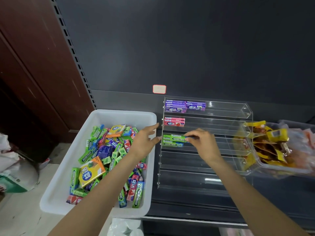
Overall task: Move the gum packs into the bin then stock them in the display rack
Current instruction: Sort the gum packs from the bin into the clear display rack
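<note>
The white bin [66, 169] holds loose gum packs [109, 160] in green, purple, red and orange. The clear display rack [204, 150] carries purple packs [185, 106] on its top tier and red packs [174, 121] below. The right hand [202, 142] pinches a green Doublemint pack [178, 139] on the third tier. The left hand [144, 142], fingers straight, touches the rack's left edge.

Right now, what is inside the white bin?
The white bin holds a loose pile of gum packs: green, purple, red and orange ones. The left forearm covers part of the pile, and the lower layers are hidden.
</note>
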Available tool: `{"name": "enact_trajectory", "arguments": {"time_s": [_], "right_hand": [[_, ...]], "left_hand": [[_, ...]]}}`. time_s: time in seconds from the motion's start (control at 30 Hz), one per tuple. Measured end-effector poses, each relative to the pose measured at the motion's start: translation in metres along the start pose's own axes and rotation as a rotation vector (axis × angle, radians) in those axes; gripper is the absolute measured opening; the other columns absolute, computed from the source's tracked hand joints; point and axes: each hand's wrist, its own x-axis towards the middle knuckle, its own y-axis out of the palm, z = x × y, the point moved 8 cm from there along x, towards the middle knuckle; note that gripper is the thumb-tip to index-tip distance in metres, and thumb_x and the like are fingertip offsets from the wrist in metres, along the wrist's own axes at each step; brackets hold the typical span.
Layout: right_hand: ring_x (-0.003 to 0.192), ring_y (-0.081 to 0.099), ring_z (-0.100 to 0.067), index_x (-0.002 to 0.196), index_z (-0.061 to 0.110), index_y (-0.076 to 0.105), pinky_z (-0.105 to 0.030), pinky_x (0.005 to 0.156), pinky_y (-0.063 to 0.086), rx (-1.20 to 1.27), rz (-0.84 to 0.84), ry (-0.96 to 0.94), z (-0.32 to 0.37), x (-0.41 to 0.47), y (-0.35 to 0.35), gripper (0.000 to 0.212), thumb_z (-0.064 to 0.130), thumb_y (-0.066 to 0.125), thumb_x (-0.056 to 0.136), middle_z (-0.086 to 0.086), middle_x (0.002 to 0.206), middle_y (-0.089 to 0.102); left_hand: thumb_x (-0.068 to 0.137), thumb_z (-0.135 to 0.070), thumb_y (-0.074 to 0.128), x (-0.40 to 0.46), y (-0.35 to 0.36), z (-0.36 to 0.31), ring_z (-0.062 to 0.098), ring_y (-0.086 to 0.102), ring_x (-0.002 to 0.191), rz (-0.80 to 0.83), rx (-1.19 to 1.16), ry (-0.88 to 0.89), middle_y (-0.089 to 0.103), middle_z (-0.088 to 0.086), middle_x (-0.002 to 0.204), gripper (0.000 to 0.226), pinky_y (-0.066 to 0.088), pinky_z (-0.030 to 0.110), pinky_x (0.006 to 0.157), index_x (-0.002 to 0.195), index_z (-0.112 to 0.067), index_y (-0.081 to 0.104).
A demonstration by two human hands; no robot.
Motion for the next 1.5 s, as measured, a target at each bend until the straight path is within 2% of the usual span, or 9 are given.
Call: {"name": "enact_trajectory", "arguments": {"time_s": [0.2, 0.37, 0.57, 0.67, 0.83, 1.03, 1.2, 1.33, 1.5], "right_hand": [[0.079, 0.056, -0.008, 0.099, 0.009, 0.073, -0.005, 0.073, 0.039, -0.094, 0.077, -0.061, 0.002, -0.002, 0.025, 0.018, 0.007, 0.069, 0.081, -0.008, 0.098, 0.067], [0.093, 0.059, -0.017, 0.105, 0.010, 0.072, -0.026, 0.086, 0.050, -0.194, 0.099, -0.089, 0.006, -0.004, 0.040, 0.021, 0.011, 0.066, 0.085, -0.007, 0.106, 0.061], [0.110, 0.050, -0.014, 0.119, 0.017, 0.064, -0.026, 0.087, 0.045, -0.364, 0.176, -0.127, 0.021, -0.015, 0.049, 0.030, 0.025, 0.060, 0.091, 0.000, 0.116, 0.057], [0.107, 0.050, -0.014, 0.117, 0.016, 0.066, -0.027, 0.088, 0.048, -0.289, 0.134, -0.152, 0.039, -0.016, 0.051, 0.027, 0.021, 0.059, 0.091, 0.000, 0.112, 0.058], [0.096, 0.053, -0.011, 0.110, 0.014, 0.068, -0.024, 0.083, 0.045, -0.072, 0.086, -0.207, 0.090, -0.010, 0.073, 0.022, 0.014, 0.058, 0.091, -0.001, 0.102, 0.060], [0.111, 0.052, -0.018, 0.126, 0.015, 0.058, -0.027, 0.091, 0.039, -0.052, 0.269, -0.195, 0.132, 0.004, 0.151, 0.033, 0.020, 0.055, 0.093, -0.003, 0.120, 0.057], [0.136, 0.031, -0.024, 0.143, 0.018, 0.038, -0.037, 0.113, 0.024, -0.246, 0.547, -0.067, 0.121, 0.007, 0.215, 0.057, 0.031, 0.058, 0.091, -0.006, 0.145, 0.039], [0.130, 0.037, -0.023, 0.133, 0.014, 0.050, -0.033, 0.109, 0.027, -0.277, 0.523, 0.004, 0.115, 0.010, 0.224, 0.047, 0.021, 0.063, 0.088, -0.008, 0.137, 0.043], [0.107, 0.058, -0.021, 0.116, 0.008, 0.062, -0.030, 0.092, 0.046, -0.233, 0.470, 0.081, 0.111, 0.011, 0.222, 0.040, 0.016, 0.074, 0.078, -0.009, 0.119, 0.059]], "left_hand": [[0.093, -0.005, 0.052, 0.001, 0.013, 0.003, 0.005, 0.057, 0.104, 0.161, -0.033, 0.018, 0.059, -0.007, 0.126, 0.046, 0.040, -0.001, 0.075, 0.136, -0.021, 0.047], [0.093, -0.005, 0.052, 0.002, 0.015, 0.003, 0.005, 0.059, 0.098, 0.147, -0.079, 0.008, 0.061, -0.007, 0.124, 0.043, 0.044, 0.009, 0.081, 0.131, -0.025, 0.053], [0.093, -0.006, 0.053, -0.002, 0.016, 0.001, 0.004, 0.059, 0.098, 0.141, -0.087, 0.001, 0.059, -0.008, 0.127, 0.042, 0.043, 0.010, 0.083, 0.130, -0.025, 0.055], [0.093, -0.010, 0.055, -0.010, 0.006, 0.004, 0.009, 0.058, 0.105, 0.136, -0.071, -0.015, 0.059, -0.007, 0.124, 0.036, 0.043, 0.017, 0.088, 0.128, -0.020, 0.056], [0.092, -0.010, 0.054, -0.024, -0.057, 0.032, 0.009, 0.057, 0.094, -0.031, 0.103, 0.000, 0.063, -0.005, 0.109, 0.027, 0.038, -0.001, 0.069, 0.117, -0.014, 0.062], [0.089, -0.009, 0.058, -0.041, -0.131, 0.097, 0.021, 0.061, 0.104, -0.149, 0.219, -0.128, 0.065, 0.009, 0.114, 0.030, 0.042, 0.020, 0.081, 0.119, -0.009, 0.062], [0.086, -0.024, 0.066, -0.033, -0.138, 0.138, 0.024, 0.038, 0.132, 0.054, 0.434, -0.138, 0.038, 0.007, 0.146, 0.066, 0.030, 0.027, 0.106, 0.143, -0.015, 0.035], [0.087, -0.036, 0.063, -0.025, -0.119, 0.155, 0.019, 0.013, 0.145, 0.233, 0.523, -0.086, 0.015, 0.002, 0.157, 0.078, 0.016, 0.026, 0.114, 0.149, -0.015, 0.021], [0.089, -0.046, 0.056, -0.018, -0.113, 0.162, 0.018, 0.004, 0.146, 0.266, 0.657, -0.023, 0.016, 0.000, 0.157, 0.076, 0.013, 0.032, 0.117, 0.149, -0.015, 0.021]]}}
